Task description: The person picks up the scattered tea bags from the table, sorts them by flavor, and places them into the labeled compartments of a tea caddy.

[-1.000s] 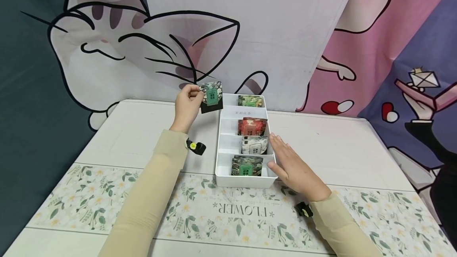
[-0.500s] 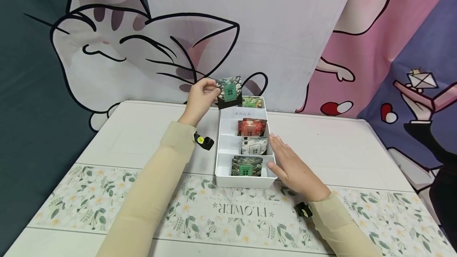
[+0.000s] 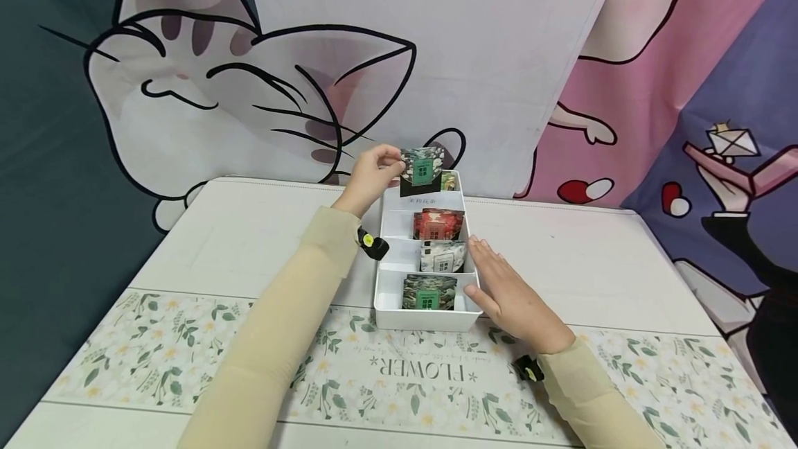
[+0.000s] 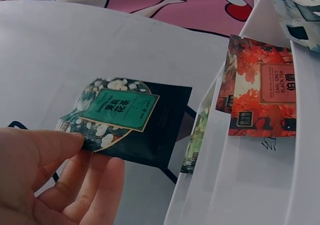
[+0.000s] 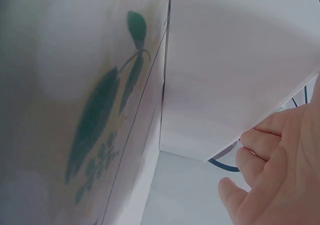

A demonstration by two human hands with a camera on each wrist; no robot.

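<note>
Between thumb and fingers, my left hand [image 3: 370,175] pinches a dark tea bag sachet [image 3: 422,172] with a green label and white flowers by its corner. It hangs over the far end of a white divided box [image 3: 426,320]. In the left wrist view the sachet [image 4: 122,120] is held near a light green sachet [image 4: 196,140] standing in the box. My right hand [image 3: 514,296] rests along the box's right side, fingers straight; in the right wrist view that hand [image 5: 280,160] lies at the box wall [image 5: 240,70].
Other compartments hold red sachets [image 3: 438,224], white sachets [image 3: 442,256] and dark green sachets [image 3: 429,292]. A floral runner [image 3: 218,359] crosses the white table [image 3: 580,255]. Behind stands a cloth backdrop [image 3: 499,61] with cartoon drawings.
My left hand has carried the dark sachet rightward, from left of the box to over its far compartments, lowering it slightly in the last half second. The right hand has stayed at the box side.
</note>
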